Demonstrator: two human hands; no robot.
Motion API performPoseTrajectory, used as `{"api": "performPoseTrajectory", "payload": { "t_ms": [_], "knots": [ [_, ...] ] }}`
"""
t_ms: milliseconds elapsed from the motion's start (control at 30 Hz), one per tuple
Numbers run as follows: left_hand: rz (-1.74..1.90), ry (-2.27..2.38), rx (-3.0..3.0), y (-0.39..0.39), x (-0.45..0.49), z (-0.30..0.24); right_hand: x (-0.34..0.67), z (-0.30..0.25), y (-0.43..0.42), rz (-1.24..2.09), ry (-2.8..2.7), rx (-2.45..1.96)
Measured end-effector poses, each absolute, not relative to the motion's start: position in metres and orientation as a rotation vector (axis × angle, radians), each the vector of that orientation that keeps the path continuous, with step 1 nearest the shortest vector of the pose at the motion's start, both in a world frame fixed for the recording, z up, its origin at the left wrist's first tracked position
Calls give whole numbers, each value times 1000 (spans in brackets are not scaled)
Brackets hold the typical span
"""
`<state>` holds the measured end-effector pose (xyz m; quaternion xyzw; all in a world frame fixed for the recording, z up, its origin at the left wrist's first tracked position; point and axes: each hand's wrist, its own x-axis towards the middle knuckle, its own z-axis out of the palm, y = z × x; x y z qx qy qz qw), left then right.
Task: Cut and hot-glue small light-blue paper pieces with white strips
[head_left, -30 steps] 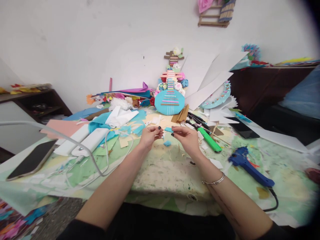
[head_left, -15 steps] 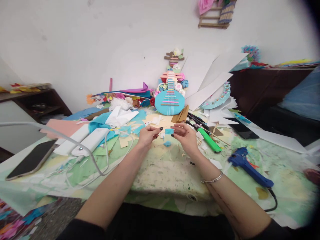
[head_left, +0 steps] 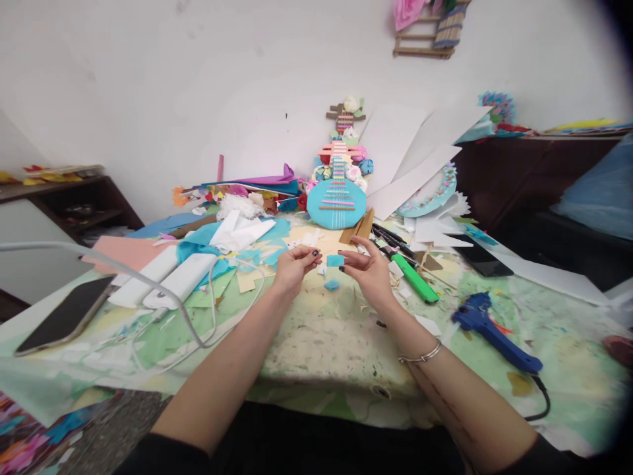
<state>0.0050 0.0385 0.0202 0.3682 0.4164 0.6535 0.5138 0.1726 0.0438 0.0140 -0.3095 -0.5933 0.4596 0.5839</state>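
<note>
My right hand (head_left: 370,272) pinches a small light-blue paper piece (head_left: 335,260) by its right end, just above the table. My left hand (head_left: 295,266) is curled close to the piece's left side, fingertips pressed together; whether it touches the piece I cannot tell. A second light-blue scrap (head_left: 331,284) lies on the table (head_left: 321,336) right below the hands.
A blue paper guitar model (head_left: 337,196) leans on the wall behind. A green marker (head_left: 414,278) and a blue glue gun (head_left: 489,330) lie to the right. A phone (head_left: 64,315), white power banks (head_left: 171,280) with cables and paper scraps lie to the left.
The light-blue piece has turned from edge-on to face-on in my right hand's pinch. Both hands stay in nearly the same place.
</note>
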Motion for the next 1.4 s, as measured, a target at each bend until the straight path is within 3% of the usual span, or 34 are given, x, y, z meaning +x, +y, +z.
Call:
{"api": "performPoseTrajectory", "payload": {
  "t_ms": [767, 1200, 1400],
  "knots": [
    [1587, 952, 793, 37, 4, 24, 173, 10, 47, 1042, -1418, -763],
    [1461, 1162, 842, 31, 2, 30, 174, 6, 50, 957, -1481, -852],
    [1441, 1133, 863, 31, 4, 31, 177, -3, 61, 732, -1623, -1001]
  ]
}}
